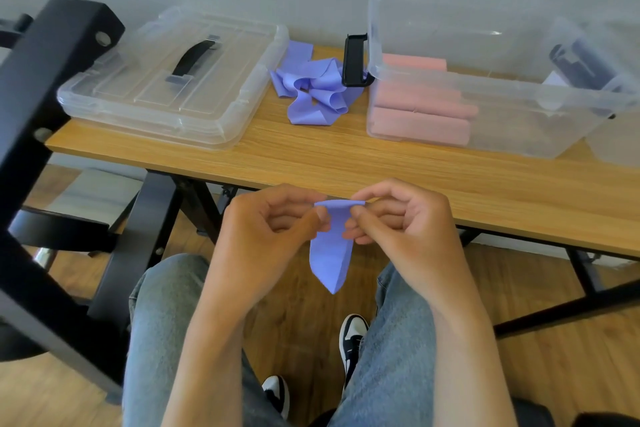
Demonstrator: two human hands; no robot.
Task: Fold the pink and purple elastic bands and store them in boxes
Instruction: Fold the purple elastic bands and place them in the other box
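Your left hand [273, 218] and right hand [398, 215] are both up in front of the surface's [346, 163] near edge, each pinching the top fold of a purple elastic band [330, 253], thumbs and fingertips curled round it while the rest hangs down to a point over your knees. Out on the surface, a loose heap of purple bands [311, 87] lies toward the far edge, between the clear lid [173, 80] with its black handle on the left and the open clear box [485, 94] on the right. Inside that box, folded pink bands [420, 111] are stacked against its left wall.
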